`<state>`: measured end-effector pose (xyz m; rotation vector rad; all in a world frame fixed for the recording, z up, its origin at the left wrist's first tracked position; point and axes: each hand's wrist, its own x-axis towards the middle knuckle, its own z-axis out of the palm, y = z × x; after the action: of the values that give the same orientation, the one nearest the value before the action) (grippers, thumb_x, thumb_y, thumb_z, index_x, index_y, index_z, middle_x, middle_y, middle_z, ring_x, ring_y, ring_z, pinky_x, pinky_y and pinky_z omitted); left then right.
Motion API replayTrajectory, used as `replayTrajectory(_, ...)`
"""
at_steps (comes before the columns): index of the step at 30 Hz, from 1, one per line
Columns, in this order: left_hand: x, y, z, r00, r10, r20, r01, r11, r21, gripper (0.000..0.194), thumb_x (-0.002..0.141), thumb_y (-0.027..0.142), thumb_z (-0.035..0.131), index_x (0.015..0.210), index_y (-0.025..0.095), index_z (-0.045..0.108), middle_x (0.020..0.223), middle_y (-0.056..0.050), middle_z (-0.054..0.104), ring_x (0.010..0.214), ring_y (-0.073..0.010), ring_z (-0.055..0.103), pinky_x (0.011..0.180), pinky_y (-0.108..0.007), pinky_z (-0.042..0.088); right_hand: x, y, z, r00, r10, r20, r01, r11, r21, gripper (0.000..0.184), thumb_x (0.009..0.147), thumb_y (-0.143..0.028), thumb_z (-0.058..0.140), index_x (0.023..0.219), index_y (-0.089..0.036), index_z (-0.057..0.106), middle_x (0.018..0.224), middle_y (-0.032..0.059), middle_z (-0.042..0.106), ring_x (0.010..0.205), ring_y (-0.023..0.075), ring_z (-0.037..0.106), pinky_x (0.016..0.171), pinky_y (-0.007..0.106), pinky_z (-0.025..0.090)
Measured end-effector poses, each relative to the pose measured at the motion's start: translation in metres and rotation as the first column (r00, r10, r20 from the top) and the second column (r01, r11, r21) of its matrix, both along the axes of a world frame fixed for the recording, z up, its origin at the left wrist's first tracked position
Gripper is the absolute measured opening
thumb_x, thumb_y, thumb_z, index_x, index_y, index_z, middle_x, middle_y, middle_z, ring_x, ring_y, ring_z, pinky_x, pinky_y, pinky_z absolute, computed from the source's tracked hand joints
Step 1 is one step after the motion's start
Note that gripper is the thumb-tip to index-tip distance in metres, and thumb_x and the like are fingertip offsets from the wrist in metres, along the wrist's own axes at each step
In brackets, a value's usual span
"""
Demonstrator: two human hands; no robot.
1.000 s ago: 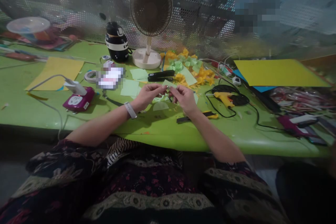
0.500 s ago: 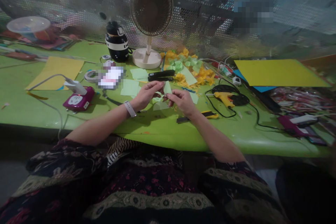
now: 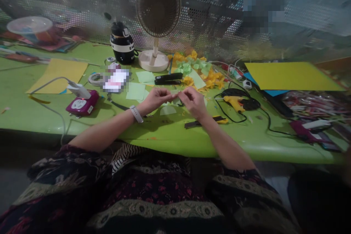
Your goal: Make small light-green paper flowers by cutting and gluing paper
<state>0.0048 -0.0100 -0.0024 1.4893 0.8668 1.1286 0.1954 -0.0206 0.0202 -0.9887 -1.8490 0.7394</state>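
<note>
A small piece of pale green paper (image 3: 175, 92) is pinched between my two hands above the table, mostly covered by the fingers. My left hand (image 3: 155, 101), with a pale watch on its wrist, grips the paper's left side. On the other side, the thumb and fingers of my right hand (image 3: 194, 104) close on it. A cut pale piece (image 3: 168, 110) lies on the table just below. Behind my hands is a black stapler (image 3: 168, 78), with green paper squares (image 3: 135, 91) to its left. A yellow cutter knife (image 3: 219, 120) lies beneath my right forearm.
Yellow and green paper curls (image 3: 189, 66) are heaped at the back. A fan (image 3: 155, 62) and a black jug (image 3: 123, 49) stand behind. To the right lies a yellow glue gun (image 3: 234, 103) with its cord; to the left, a purple power socket (image 3: 82, 104).
The green paper, upright before, is now lower and mostly covered by my fingers. My right hand has risen and turned over it, while my left hand has dropped slightly.
</note>
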Motion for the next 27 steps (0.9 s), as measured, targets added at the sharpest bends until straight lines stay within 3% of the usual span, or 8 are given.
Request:
replayTrajectory(3,0.0,0.0,-0.001,0.999,-0.051,0.008,0.052,0.998,-0.027,0.039,0.07,0.048,0.083,0.064,0.014,0.065,0.061,0.001,0.06,0.056,-0.0078,0.048,0.057,-0.024,0.037,-0.001,0.002,-0.001,0.99,0.056,0.128,-0.057,0.998,0.009,0.056,0.087,-0.074,0.053,0.069,-0.021,0.053,0.058,-0.0034,0.046,0.053,0.0111,0.039,0.052,0.028,0.03)
replayTrajectory(6,-0.001,0.001,0.0,0.996,-0.093,0.012,0.094,0.994,-0.054,0.037,0.067,0.045,0.086,0.064,0.014,0.067,0.062,0.001,0.061,0.058,-0.008,0.05,0.059,-0.024,0.039,0.001,0.003,0.0,0.982,0.122,0.144,-0.118,0.992,-0.032,0.06,0.087,-0.078,0.048,0.069,-0.021,0.055,0.056,-0.004,0.044,0.052,0.0111,0.039,0.052,0.027,0.03)
replayTrajectory(10,-0.005,0.005,0.0,0.988,-0.151,0.011,0.151,0.985,-0.087,0.037,0.069,0.045,0.085,0.063,0.014,0.066,0.061,0.001,0.062,0.059,-0.0086,0.053,0.063,-0.026,0.043,0.004,0.002,0.004,0.984,0.162,0.077,-0.157,0.985,-0.076,0.058,0.088,-0.075,0.052,0.066,-0.022,0.051,0.054,-0.005,0.041,0.05,0.0104,0.037,0.051,0.027,0.031)
replayTrajectory(14,-0.009,0.01,-0.002,0.99,-0.135,0.048,0.138,0.987,-0.083,0.037,0.074,0.047,0.082,0.064,0.016,0.065,0.063,0.0,0.062,0.059,-0.008,0.052,0.063,-0.026,0.042,0.009,0.004,0.007,0.996,0.084,-0.031,-0.086,0.995,-0.055,0.054,0.087,-0.073,0.056,0.067,-0.023,0.049,0.054,-0.0045,0.045,0.049,0.0105,0.041,0.051,0.027,0.036)
replayTrajectory(18,-0.012,0.012,-0.002,0.982,-0.119,0.146,0.138,0.982,-0.131,0.038,0.075,0.047,0.081,0.062,0.017,0.062,0.061,0.002,0.058,0.057,-0.0072,0.049,0.06,-0.025,0.04,0.015,0.009,0.009,1.0,0.021,0.013,-0.023,0.995,0.098,0.037,0.086,-0.06,0.067,0.083,-0.024,0.063,0.073,0.0001,0.061,0.062,0.0133,0.055,0.061,0.029,0.049)
replayTrajectory(22,-0.013,0.012,0.001,0.97,-0.081,0.229,0.13,0.969,-0.209,0.039,0.07,0.044,0.086,0.061,0.017,0.059,0.063,0.002,0.059,0.057,-0.0063,0.05,0.059,-0.023,0.041,0.016,0.011,0.009,0.984,0.092,0.155,-0.138,0.937,0.32,0.027,0.089,-0.036,0.069,0.115,-0.029,0.069,0.119,0.0069,0.065,0.102,0.0217,0.064,0.086,0.039,0.056)
replayTrajectory(24,-0.014,0.011,0.002,0.966,-0.097,0.238,0.152,0.963,-0.224,0.037,0.069,0.044,0.086,0.063,0.017,0.061,0.065,0.001,0.061,0.059,-0.0064,0.053,0.06,-0.022,0.043,0.016,0.012,0.005,0.97,0.126,0.207,-0.203,0.892,0.404,0.025,0.09,-0.028,0.068,0.115,-0.032,0.071,0.127,0.0064,0.062,0.119,0.0248,0.059,0.096,0.045,0.054)
replayTrajectory(27,-0.013,0.01,0.003,0.968,-0.136,0.211,0.185,0.955,-0.233,0.034,0.071,0.043,0.085,0.065,0.017,0.064,0.067,0.001,0.063,0.06,-0.0067,0.055,0.061,-0.022,0.045,0.014,0.012,-0.001,0.959,0.122,0.255,-0.228,0.867,0.442,0.017,0.092,-0.026,0.067,0.103,-0.035,0.076,0.128,0.004,0.062,0.121,0.0256,0.057,0.097,0.048,0.054)
